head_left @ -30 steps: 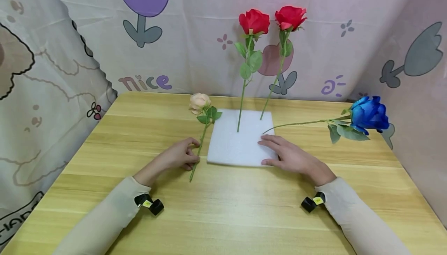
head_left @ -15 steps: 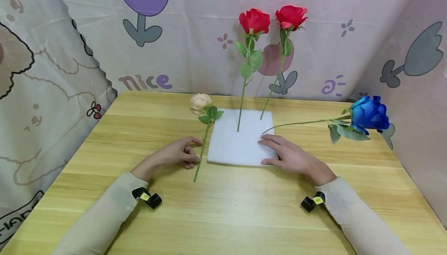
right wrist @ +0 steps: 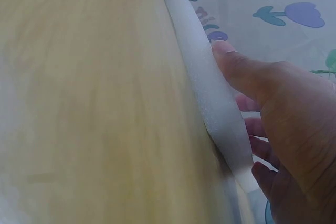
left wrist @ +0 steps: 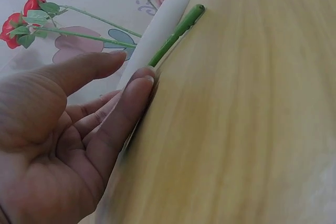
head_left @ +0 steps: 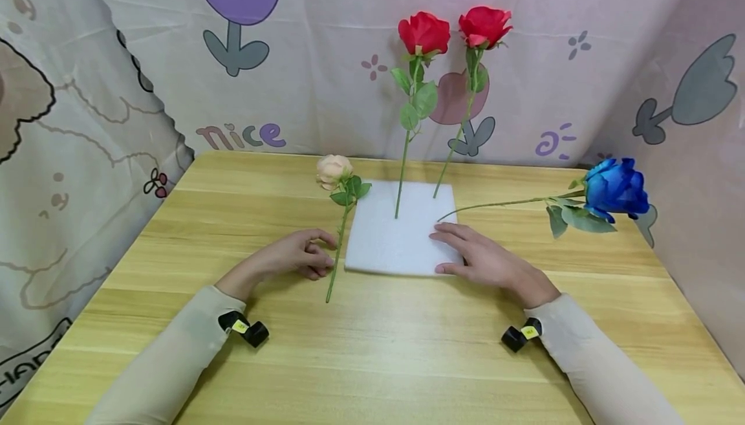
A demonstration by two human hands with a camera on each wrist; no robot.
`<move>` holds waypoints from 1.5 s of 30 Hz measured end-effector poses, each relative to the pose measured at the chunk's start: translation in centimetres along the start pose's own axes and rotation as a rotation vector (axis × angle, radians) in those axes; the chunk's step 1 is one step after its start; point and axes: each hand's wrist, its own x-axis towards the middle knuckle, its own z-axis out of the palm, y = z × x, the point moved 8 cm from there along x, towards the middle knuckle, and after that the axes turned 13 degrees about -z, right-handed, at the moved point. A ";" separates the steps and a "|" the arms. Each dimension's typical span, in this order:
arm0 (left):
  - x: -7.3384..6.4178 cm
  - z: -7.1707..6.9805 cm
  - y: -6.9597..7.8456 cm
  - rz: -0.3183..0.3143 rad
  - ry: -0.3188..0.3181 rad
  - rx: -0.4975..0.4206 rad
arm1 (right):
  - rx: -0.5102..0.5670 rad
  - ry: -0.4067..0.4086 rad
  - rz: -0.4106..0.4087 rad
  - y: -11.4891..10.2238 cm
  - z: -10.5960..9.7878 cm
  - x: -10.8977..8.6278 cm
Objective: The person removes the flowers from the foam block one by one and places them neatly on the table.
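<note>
A pale peach rose [head_left: 334, 173] lies on the table along the left edge of a white foam board [head_left: 381, 244]; its leaves overlap the board's corner. My left hand [head_left: 297, 253] is beside its stem [left wrist: 176, 36], a fingertip touching it, with thumb and fingers apart in the left wrist view. The right hand [head_left: 480, 257] rests on the board's right edge, fingers spread. Two red roses [head_left: 423, 33] [head_left: 485, 27] stand in the board, the right one tilted. A blue rose [head_left: 615, 187] extends rightward, its stem end at the board near my right fingertips.
The wooden table [head_left: 372, 354] runs back to a printed cloth [head_left: 337, 76] hung behind it and at both sides. Black wrist cameras [head_left: 254, 333] [head_left: 514, 339] sit on both sleeves.
The peach rose's lower stem has shifted slightly right, toward the board, with my left fingers beside it. My right hand and the other roses stay where they were.
</note>
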 end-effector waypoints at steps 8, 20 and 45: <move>-0.2 -0.2 0.3 0.022 0.006 0.006 | -0.001 -0.009 0.001 0.0 0.0 0.1; -0.7 -1.4 1.6 0.053 0.042 0.054 | -0.008 0.005 -0.011 0.1 -0.1 0.2; 1.5 -1.3 7.1 0.253 0.221 0.205 | -0.001 0.001 -0.009 0.1 -0.1 0.2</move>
